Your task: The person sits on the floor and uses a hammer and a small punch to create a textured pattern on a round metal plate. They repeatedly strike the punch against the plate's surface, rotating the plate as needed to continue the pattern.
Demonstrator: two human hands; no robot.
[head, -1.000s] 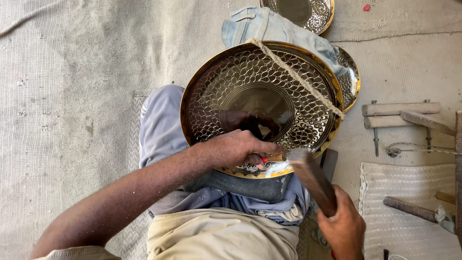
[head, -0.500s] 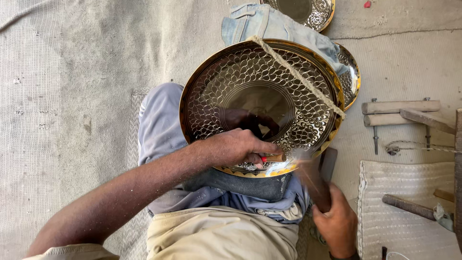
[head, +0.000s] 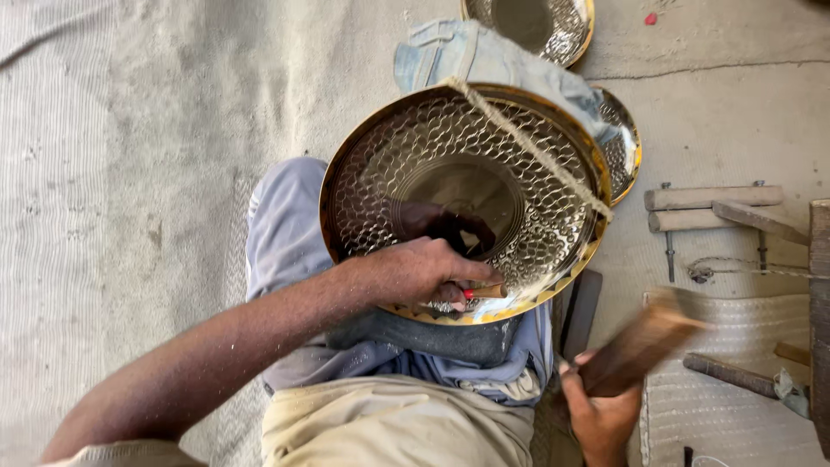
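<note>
A person sits on the floor (head: 130, 173) with a hammered brass bowl (head: 458, 195) propped on the lap, a cord (head: 527, 143) stretched across it. The left hand (head: 415, 272) is closed around a small punch (head: 484, 291) at the near rim. The right hand (head: 601, 415) is clenched on a wooden mallet (head: 644, 342) (blurred), held off to the right. A badly aimed blow could strike the fingers or dent the pattern. The bowl holds nothing; two more bowls (head: 618, 143) beyond also look empty.
</note>
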